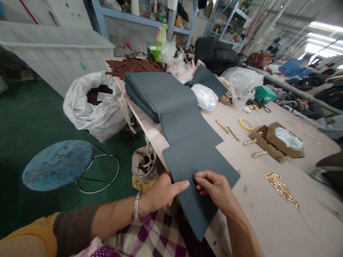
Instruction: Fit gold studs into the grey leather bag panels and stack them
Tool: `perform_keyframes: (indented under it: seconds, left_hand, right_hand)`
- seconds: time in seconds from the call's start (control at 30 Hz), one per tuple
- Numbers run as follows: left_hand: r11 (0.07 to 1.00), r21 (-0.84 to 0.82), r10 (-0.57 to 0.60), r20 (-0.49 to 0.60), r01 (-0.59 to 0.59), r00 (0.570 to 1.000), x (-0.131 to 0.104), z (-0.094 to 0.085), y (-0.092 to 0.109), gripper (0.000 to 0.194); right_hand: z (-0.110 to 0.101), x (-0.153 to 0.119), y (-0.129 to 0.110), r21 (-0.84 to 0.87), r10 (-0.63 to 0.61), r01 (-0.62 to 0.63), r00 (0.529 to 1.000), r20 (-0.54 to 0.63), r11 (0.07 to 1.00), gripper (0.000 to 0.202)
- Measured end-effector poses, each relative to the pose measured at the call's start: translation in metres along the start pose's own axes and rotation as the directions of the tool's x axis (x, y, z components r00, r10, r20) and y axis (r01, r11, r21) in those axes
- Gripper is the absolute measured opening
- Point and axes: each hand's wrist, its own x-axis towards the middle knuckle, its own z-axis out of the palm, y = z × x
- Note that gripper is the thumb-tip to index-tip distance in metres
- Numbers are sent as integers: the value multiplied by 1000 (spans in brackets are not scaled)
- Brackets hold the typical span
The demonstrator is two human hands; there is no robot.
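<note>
A dark grey-green sheet (198, 214) hangs partly over the table's near edge. My left hand (163, 191) grips its left edge, thumb on top and fingers underneath. Over the sheet's surface, my right hand (214, 187) is closed with thumb and index finger pinched; whatever is between them is too small to make out. Beyond my hands, another matching sheet (190, 128) overlaps the work, and a thick stack of such sheets (166, 89) lies at the table's left edge.
Gold chain pieces (281, 187), a yellow tape ring (245, 124) and small cardboard boxes (284, 139) lie to the right. Brown strips (134, 66) are piled at the back left. A blue stool (59, 164) and white sack (91, 110) stand on the floor at left.
</note>
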Motion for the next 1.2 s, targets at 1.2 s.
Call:
perform_keyframes:
  seconds: [1.2]
  left_hand:
    - [768, 444, 394, 240, -461, 887, 23, 29, 21, 35]
  right_hand:
    - [-16, -22, 14, -260, -278, 174, 850, -447, 950, 25]
